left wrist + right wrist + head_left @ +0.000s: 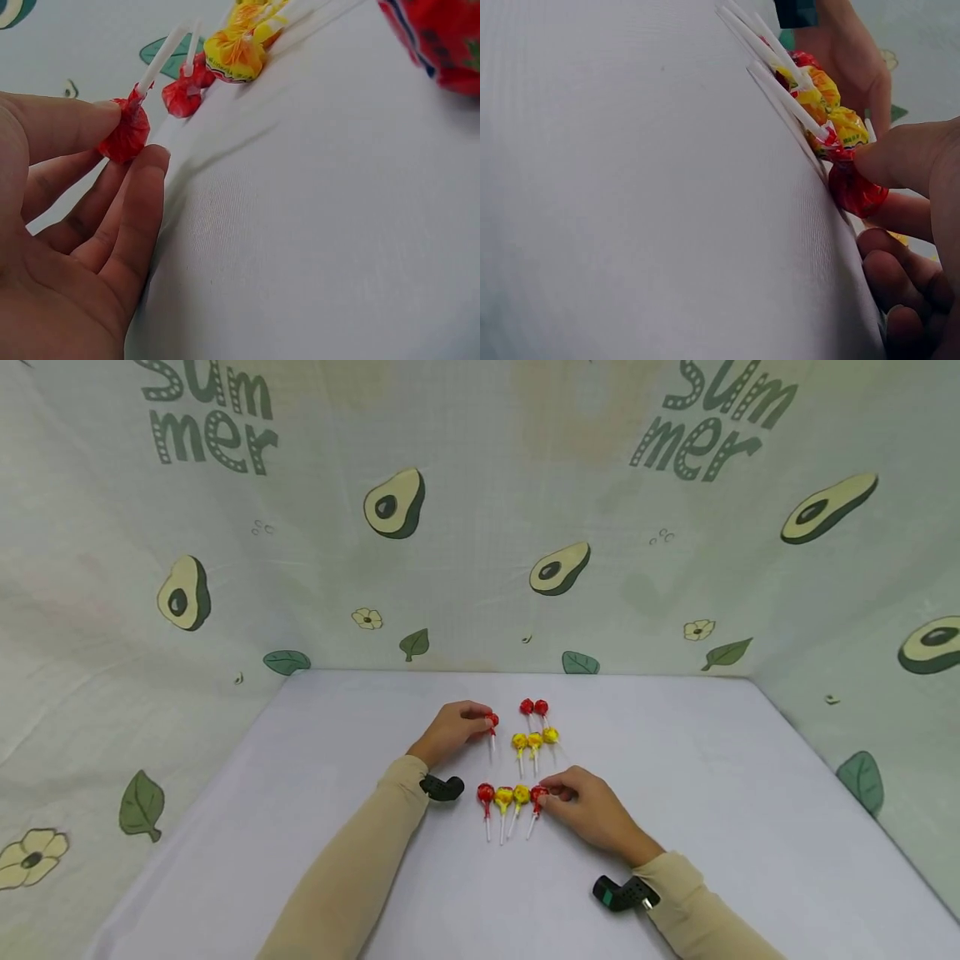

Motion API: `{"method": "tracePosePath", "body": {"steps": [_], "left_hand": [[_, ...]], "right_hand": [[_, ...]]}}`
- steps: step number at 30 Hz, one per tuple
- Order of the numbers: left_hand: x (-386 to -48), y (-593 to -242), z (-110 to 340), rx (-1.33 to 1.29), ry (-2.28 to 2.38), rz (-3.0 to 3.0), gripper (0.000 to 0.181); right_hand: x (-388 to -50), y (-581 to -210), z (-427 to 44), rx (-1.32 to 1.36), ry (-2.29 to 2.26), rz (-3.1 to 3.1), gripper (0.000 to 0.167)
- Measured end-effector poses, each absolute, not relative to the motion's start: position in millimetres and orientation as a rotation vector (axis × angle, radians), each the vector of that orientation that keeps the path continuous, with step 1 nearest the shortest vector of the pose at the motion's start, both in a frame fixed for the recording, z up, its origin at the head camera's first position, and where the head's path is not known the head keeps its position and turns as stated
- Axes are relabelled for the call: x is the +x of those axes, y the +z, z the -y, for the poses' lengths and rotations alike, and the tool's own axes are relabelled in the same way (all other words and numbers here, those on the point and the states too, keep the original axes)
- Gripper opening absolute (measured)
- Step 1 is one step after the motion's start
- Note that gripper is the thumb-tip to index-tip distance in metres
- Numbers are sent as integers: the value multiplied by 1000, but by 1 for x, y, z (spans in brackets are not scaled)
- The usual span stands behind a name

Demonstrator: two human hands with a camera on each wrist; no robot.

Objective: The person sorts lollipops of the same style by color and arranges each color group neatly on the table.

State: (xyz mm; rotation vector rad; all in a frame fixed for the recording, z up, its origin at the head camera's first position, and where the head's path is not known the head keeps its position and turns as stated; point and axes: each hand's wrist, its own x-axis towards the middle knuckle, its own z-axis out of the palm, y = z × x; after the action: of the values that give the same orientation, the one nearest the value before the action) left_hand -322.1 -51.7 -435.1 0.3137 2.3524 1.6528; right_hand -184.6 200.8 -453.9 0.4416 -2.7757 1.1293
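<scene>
Pinches, in the left hand point(452, 728), a round red-wrapped lollipop on a white stick point(126, 136), left of 2 round red lollipops point(527, 707) and 3 round yellow lollipops point(535, 740) on white cloth point(645, 735). With the right hand point(591, 806), clamps another red-wrapped lollipop point(853, 189), right end of a nearer row with 2 yellow-wrapped lollipops point(521, 794) and 1 leftmost red lollipop point(486, 793).

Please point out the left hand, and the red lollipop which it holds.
Left hand point(452, 729), head view: middle of the hand.
Held red lollipop point(127, 136), left wrist view: wrapped candy head.
</scene>
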Motion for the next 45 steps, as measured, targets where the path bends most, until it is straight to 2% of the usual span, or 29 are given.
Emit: {"method": "tracePosePath", "body": {"steps": [21,45], "left_hand": [[-349,-428,24,351,1547,-2509,27],[-355,-430,1,298,1413,-2626,25]], "right_hand": [[-188,-455,-205,487,1130,2786,18],[-185,-453,-206,525,1129,2775,18]]}}
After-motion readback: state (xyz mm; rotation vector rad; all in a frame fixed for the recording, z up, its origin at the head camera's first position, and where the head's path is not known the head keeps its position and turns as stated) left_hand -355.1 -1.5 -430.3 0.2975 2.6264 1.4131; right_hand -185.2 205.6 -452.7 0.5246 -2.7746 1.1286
